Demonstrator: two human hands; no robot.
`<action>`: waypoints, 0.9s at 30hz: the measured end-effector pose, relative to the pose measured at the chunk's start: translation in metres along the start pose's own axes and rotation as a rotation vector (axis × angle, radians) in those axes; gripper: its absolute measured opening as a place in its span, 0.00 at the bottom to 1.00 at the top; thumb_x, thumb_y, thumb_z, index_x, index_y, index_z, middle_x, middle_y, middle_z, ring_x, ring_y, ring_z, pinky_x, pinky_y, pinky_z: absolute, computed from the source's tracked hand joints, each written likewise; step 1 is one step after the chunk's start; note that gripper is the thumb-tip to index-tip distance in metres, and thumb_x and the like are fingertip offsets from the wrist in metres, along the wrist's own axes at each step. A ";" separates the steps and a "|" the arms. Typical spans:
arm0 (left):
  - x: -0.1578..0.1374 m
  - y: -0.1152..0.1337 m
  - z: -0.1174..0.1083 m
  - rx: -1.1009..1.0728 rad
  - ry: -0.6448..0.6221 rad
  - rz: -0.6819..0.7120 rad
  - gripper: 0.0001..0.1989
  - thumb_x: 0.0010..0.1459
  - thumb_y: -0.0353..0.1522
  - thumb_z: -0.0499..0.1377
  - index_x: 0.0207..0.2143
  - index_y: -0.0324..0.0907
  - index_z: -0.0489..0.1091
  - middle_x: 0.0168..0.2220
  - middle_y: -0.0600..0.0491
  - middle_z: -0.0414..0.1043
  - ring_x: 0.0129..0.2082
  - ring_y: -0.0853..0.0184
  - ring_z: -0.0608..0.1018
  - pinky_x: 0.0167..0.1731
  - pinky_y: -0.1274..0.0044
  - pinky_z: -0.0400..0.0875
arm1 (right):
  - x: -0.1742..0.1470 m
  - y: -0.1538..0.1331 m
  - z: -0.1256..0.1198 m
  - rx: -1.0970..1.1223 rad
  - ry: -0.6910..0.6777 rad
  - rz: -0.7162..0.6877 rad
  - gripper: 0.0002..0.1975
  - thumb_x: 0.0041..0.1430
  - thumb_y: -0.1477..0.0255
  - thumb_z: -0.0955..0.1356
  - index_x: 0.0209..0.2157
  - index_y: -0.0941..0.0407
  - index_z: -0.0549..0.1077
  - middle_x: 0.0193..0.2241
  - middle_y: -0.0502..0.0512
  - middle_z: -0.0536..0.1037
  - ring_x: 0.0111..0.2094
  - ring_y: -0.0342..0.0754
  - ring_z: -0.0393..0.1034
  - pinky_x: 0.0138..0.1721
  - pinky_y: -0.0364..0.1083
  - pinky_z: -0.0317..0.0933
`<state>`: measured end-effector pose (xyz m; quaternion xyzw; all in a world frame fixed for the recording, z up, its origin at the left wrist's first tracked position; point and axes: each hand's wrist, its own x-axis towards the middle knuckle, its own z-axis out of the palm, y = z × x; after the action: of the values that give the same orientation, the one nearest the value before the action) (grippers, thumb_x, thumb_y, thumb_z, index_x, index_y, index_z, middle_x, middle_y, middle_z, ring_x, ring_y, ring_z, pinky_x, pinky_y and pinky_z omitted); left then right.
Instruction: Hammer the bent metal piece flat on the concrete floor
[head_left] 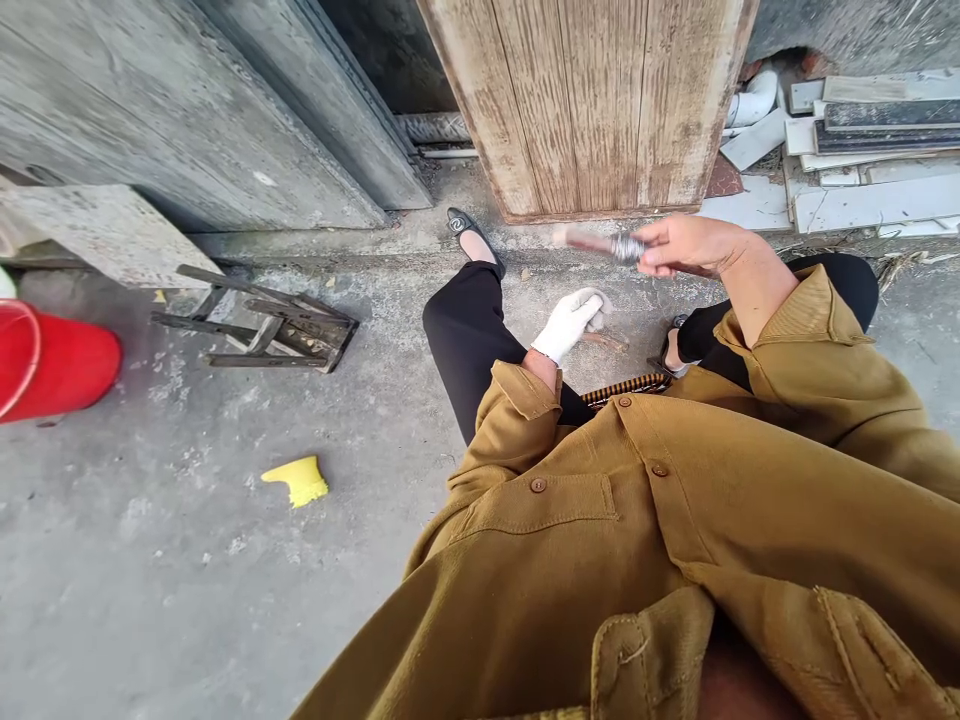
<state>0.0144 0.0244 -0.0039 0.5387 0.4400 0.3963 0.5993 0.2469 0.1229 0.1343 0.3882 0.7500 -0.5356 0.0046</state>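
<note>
My right hand (686, 245) is bare and wrapped round the near end of a wire-wrapped stick (589, 240). Silvery wire coils round it just beyond my fingers; the far part is reddish brown with a pale tip, blurred by motion. Lower and to the left, my left hand (574, 322) wears a white knit glove with grey on the fingers. Its fingers are curled closed, and whatever they may hold is hidden. A thin brown piece (606, 341) shows just below that glove; I cannot tell whether the two touch.
A weathered wooden panel (577, 110) stands ahead. White and dark boards (877, 205) are stacked at the right. On the concrete at the left are a small wooden stool (262, 330) on its side, a red bucket (67, 360) and a yellow scrap (300, 481). Striped seat edging (626, 388) shows beneath me.
</note>
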 end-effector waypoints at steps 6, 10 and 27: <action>-0.004 0.006 0.006 0.048 -0.115 -0.005 0.28 0.64 0.58 0.59 0.36 0.40 0.73 0.21 0.57 0.63 0.19 0.72 0.64 0.22 0.78 0.58 | 0.021 0.004 0.012 0.278 0.561 -0.010 0.17 0.75 0.57 0.64 0.52 0.56 0.72 0.30 0.53 0.73 0.28 0.44 0.67 0.30 0.43 0.65; -0.009 0.015 0.008 0.220 -0.180 0.055 0.24 0.66 0.52 0.57 0.36 0.40 0.74 0.28 0.53 0.72 0.26 0.69 0.71 0.29 0.77 0.65 | 0.036 0.015 0.015 -0.122 0.599 0.181 0.16 0.74 0.66 0.65 0.56 0.59 0.75 0.39 0.61 0.79 0.39 0.52 0.75 0.41 0.48 0.69; -0.001 0.009 -0.010 0.273 0.296 0.054 0.13 0.65 0.40 0.58 0.32 0.41 0.71 0.29 0.52 0.71 0.32 0.66 0.72 0.35 0.76 0.68 | 0.015 0.005 0.017 -0.265 -0.569 0.164 0.21 0.59 0.66 0.76 0.54 0.53 0.83 0.27 0.46 0.77 0.28 0.42 0.69 0.36 0.43 0.62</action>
<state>0.0043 0.0274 0.0048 0.5625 0.5583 0.4239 0.4384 0.2325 0.1183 0.1174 0.2779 0.7483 -0.5180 0.3075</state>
